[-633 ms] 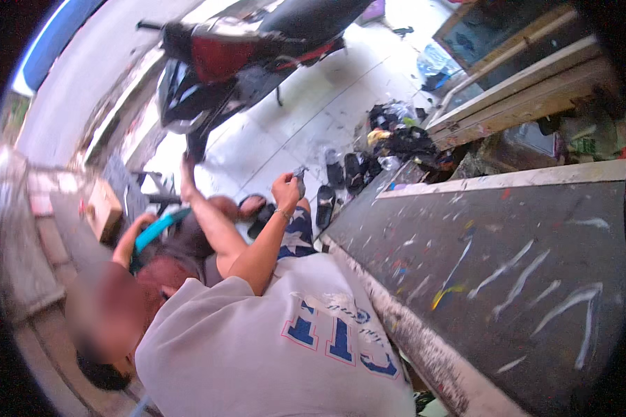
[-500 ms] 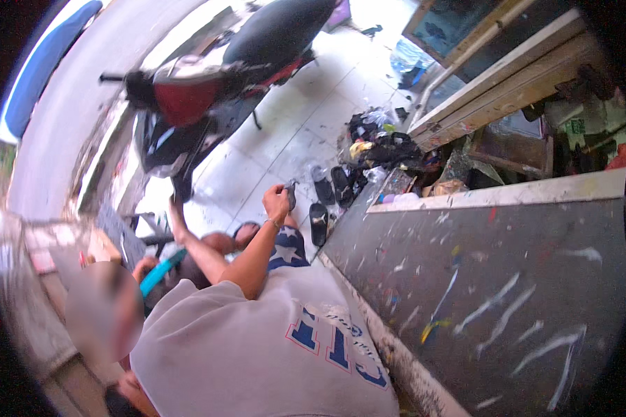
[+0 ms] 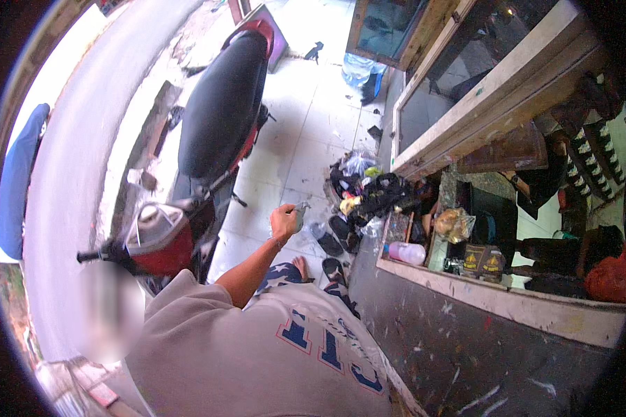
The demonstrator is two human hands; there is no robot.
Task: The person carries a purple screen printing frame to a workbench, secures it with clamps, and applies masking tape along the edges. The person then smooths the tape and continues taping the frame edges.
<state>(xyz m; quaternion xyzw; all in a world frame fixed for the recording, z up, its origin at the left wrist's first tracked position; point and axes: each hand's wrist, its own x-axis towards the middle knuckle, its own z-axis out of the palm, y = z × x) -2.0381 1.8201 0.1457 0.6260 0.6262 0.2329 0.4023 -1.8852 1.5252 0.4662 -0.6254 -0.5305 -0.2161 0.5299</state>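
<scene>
White floor tiles [image 3: 263, 191] are bordered on the right by a paint-streaked grey wall [image 3: 424, 309]. A bare left hand [image 3: 283, 222] is extended above the tiles; its grip is closed at the fingertips on a small greyish object [image 3: 300, 217], whose kind cannot be determined. The right hand is out of view; its grip cannot be assessed. Dark slippers [image 3: 339, 226] are noted near the wall, where a pale bottle [image 3: 406, 254] is carried on the ledge [image 3: 466, 290]. Farther off, a motorcycle [image 3: 222, 111] is parked at left, flanked by a road [image 3: 66, 181].
</scene>
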